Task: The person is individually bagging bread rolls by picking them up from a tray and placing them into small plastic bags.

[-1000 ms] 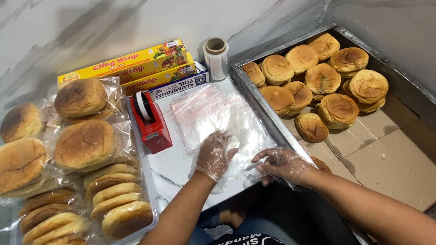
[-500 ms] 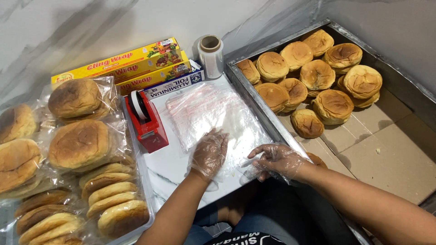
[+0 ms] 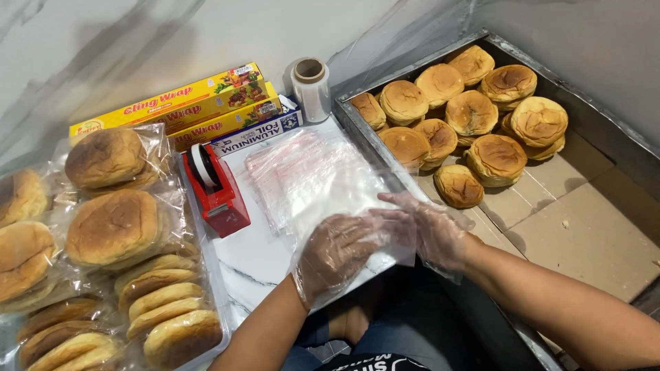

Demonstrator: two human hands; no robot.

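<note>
Right now both my gloved hands are at the near edge of the table point(image 3: 261, 264), working one clear plastic bag point(image 3: 357, 227) off the top of the bag stack point(image 3: 309, 175). Left hand point(image 3: 337, 254) lies mostly flat, fingers loosely curled on the bag's near corner, pressing rather than pinching. Right hand point(image 3: 430, 230) has its grip closed on the bag's right edge, thumb against fingertips as far as I can tell through the glove. Handling call: the film is very light, limp and slick, clings to the glove and to the sheets beneath, no stiffness at all. Best to take it at the open edge with a fingertip pinch, other hand holding the stack down so only one sheet lifts. Next out, on my left, is a red tape dispenser point(image 3: 216, 189), standing just beside the stack. Left of that sits a tray of wrapped buns point(image 3: 113, 230). Far side by the wall: yellow wrap boxes point(image 3: 172, 106), a foil box point(image 3: 258, 130) and a clear tape roll point(image 3: 311, 89) standing upright. Right side, a metal bin point(image 3: 605, 120) lined with cardboard holds unwrapped buns point(image 3: 474, 113), piled at its far end, well apart from my hands.
</note>
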